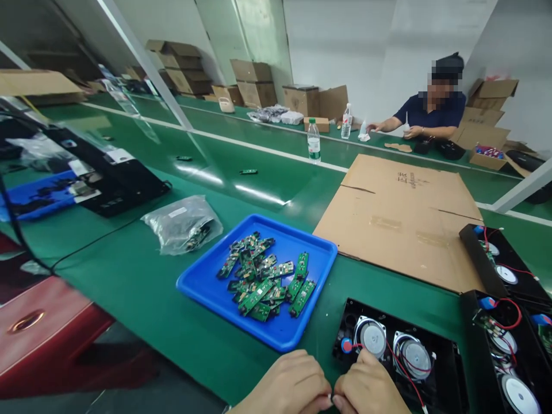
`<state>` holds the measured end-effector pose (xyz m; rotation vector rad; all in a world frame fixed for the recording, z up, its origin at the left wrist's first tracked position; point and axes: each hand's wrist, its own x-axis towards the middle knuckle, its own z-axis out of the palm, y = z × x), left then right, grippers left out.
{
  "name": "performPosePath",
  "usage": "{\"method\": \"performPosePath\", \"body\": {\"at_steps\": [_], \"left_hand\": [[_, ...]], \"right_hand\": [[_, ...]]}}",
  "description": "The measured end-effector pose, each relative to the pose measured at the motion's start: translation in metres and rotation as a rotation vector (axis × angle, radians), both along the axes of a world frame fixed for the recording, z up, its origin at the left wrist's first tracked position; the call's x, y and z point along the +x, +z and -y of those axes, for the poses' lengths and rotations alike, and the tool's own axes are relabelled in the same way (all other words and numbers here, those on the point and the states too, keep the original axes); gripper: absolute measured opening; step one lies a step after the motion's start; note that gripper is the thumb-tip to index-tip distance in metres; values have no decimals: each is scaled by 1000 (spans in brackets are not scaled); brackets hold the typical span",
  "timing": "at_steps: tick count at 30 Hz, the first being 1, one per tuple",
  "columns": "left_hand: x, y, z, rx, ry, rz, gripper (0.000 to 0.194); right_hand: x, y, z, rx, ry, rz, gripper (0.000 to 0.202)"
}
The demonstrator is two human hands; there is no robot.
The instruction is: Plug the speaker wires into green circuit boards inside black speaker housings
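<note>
At the bottom edge, my left hand [288, 384] and my right hand [370, 384] meet, fingertips pinched together. A tiny pale and dark piece [331, 397] shows between them; its kind is too small to make out. Just beyond my right hand lies an open black speaker housing [448, 359] with two round speakers, a blue part with a red end, and red and black wires. Ahead of my left hand is a blue tray [202, 294] holding many loose green circuit boards [256, 296], piled mostly in its middle and right.
More black speaker housings [476, 339] stand at right. Flattened cardboard [388, 213] lies behind them. A plastic bag [183, 224] and black machine [116, 178] sit left, by a red stool [47, 333]. Across the green conveyor, beyond a bottle [314, 144], a person [435, 115] handles a small bottle.
</note>
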<state>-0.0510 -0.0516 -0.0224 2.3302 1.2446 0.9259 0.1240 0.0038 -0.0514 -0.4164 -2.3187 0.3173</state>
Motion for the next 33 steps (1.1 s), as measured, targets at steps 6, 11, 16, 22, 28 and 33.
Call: {"method": "performPosePath", "body": {"at_steps": [6, 11, 16, 22, 28, 33], "left_hand": [[1, 4, 16, -386, 70, 111, 24], [-3, -15, 18, -549, 172, 358, 25], [-14, -18, 13, -458, 212, 447, 25], [11, -31, 19, -421, 424, 320, 32], [28, -58, 24, -373, 597, 66, 50], [12, -61, 16, -368, 672, 100, 45]], "right_hand": [[-4, 20, 7, -81, 49, 50, 39], [1, 35, 11, -194, 54, 103, 32], [-1, 72, -9, -337, 99, 331, 24], [-57, 83, -76, -80, -4, 1143, 20], [-77, 70, -123, -26, 31, 1305, 38], [-89, 62, -129, 61, 155, 1307, 42]]}}
